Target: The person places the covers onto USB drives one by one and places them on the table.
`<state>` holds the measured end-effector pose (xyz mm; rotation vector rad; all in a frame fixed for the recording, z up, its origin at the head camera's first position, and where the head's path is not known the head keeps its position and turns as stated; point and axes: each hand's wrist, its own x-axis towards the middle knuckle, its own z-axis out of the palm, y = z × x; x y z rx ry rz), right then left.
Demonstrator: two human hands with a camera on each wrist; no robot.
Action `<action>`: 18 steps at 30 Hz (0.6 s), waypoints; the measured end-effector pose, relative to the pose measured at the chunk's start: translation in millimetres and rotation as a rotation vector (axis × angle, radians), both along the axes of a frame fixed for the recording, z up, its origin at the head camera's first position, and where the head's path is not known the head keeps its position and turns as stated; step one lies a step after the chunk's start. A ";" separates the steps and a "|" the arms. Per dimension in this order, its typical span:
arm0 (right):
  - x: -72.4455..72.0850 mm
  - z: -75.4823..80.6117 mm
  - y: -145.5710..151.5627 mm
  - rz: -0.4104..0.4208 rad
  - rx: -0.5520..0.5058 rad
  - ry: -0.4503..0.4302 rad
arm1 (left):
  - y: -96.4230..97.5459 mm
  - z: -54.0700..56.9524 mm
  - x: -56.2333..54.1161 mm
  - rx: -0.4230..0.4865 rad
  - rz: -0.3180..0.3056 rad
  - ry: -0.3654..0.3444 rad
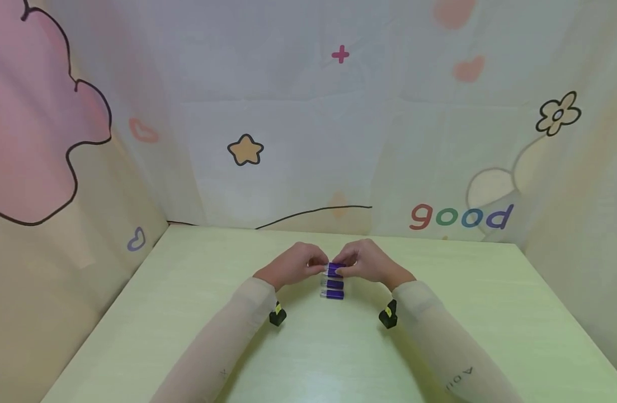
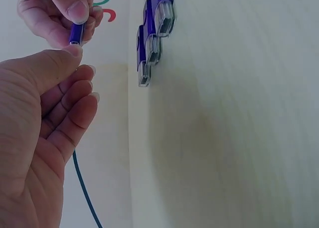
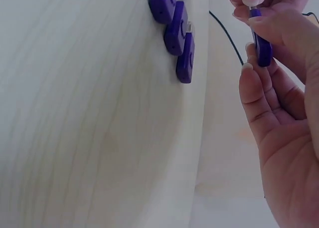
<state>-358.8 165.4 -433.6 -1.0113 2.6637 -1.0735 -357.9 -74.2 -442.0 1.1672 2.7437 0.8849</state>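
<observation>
My left hand (image 1: pixel 299 263) and right hand (image 1: pixel 370 262) meet over the table, holding one purple USB stick (image 3: pixel 263 51) between them. The right thumb and fingers pinch its purple body. At the other end, the left thumb and fingers pinch the tip, which they largely cover. Below the hands, three more purple USB sticks lie in a column on the table; the nearest USB stick (image 1: pixel 332 294) has its clear-capped end to the left. In the left wrist view their transparent caps show, with a capped USB stick (image 2: pixel 143 63) at the far end of the row.
The pale table (image 1: pixel 328 352) runs back to a cloth backdrop (image 1: pixel 308 168) printed with a star, hearts, a flower and the word "good". Cloth walls stand at both sides. A small black device (image 1: pixel 277 314) hangs at the left wrist, another black device (image 1: pixel 388 314) at the right.
</observation>
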 end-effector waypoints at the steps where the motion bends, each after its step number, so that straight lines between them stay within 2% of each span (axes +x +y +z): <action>1: -2.6 -2.2 0.2 -0.025 0.011 0.001 | 0.8 -1.5 -2.9 -0.004 0.008 -0.003; 4: -9.3 -6.9 2.0 -0.093 0.026 -0.009 | 3.9 -3.8 -9.6 -0.014 0.040 -0.025; 8: -15.4 -9.0 4.5 -0.137 0.040 -0.036 | 7.1 -6.1 -16.5 -0.026 0.088 -0.059; 14: -19.8 -11.6 5.9 -0.170 0.069 -0.082 | 11.1 -14.1 -28.2 -0.033 0.106 -0.063; 18: -24.8 -14.7 4.8 -0.162 0.108 -0.076 | 13.0 -21.6 -36.7 -0.052 0.115 -0.044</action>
